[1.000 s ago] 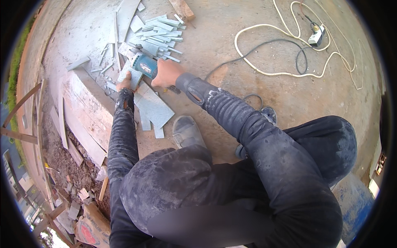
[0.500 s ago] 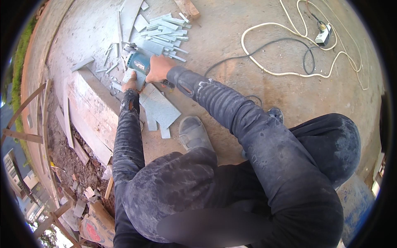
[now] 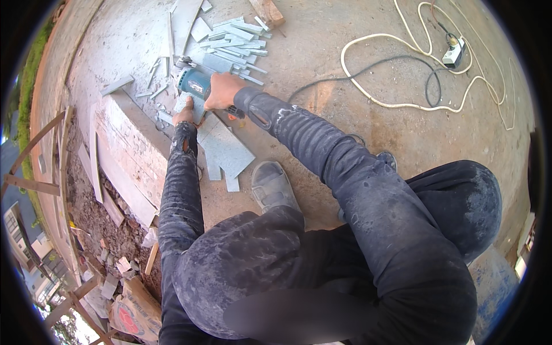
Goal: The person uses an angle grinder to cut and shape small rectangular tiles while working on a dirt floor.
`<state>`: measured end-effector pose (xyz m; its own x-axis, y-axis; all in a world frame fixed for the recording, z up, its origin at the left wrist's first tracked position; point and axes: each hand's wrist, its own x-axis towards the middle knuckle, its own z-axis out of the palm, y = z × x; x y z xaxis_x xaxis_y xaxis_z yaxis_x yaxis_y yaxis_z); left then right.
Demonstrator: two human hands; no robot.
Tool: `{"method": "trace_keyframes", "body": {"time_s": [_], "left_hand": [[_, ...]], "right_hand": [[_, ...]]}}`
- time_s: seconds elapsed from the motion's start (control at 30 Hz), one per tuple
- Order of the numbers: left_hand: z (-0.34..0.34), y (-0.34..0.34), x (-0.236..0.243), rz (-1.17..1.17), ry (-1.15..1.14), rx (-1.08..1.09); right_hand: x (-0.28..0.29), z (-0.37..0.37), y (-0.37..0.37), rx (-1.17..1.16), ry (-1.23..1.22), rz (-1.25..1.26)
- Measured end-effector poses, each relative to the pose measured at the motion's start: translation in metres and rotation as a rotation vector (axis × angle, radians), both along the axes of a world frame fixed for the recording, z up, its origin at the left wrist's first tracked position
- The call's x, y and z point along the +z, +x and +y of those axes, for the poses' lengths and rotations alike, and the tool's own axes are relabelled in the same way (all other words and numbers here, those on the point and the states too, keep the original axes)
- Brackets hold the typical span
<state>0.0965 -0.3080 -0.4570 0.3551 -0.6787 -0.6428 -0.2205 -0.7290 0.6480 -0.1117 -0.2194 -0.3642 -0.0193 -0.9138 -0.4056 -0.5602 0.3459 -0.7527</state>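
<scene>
My right hand (image 3: 224,91) is wrapped round the body of a teal angle grinder (image 3: 194,84), whose disc end points away to the upper left. Just below the grinder, my left hand (image 3: 184,111) grips a small grey tile piece (image 3: 196,107), thumb laid on top. The grinder's head hides where its disc meets anything. Larger grey tiles (image 3: 227,148) lie beneath and nearer to me, close to my sandalled foot. Beyond the grinder is a heap of narrow cut tile strips (image 3: 234,43).
A pale cable (image 3: 368,95) loops across the concrete floor on the right to a white socket block (image 3: 453,53); a dark cord (image 3: 345,79) runs toward the grinder. A dusty raised ledge (image 3: 123,138), rubble (image 3: 112,233) and a paper sack (image 3: 135,310) are on the left.
The whole view has shifted slightly. Both hands keep their grips, and the grinder and tile piece stay in nearly the same place.
</scene>
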Motion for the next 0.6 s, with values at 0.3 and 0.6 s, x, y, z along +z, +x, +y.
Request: {"method": "trace_keyframes", "body": {"time_s": [0.3, 0.6], "left_hand": [[-0.0024, 0.0053, -0.0036, 0.006, -0.021, -0.016], [-0.0033, 0.0033, -0.0027, -0.026, -0.016, 0.009]], "right_hand": [[0.0049, 0.0019, -0.0015, 0.01, 0.017, -0.014], [0.0018, 0.004, -0.0008, 0.001, -0.004, 0.011]]}}
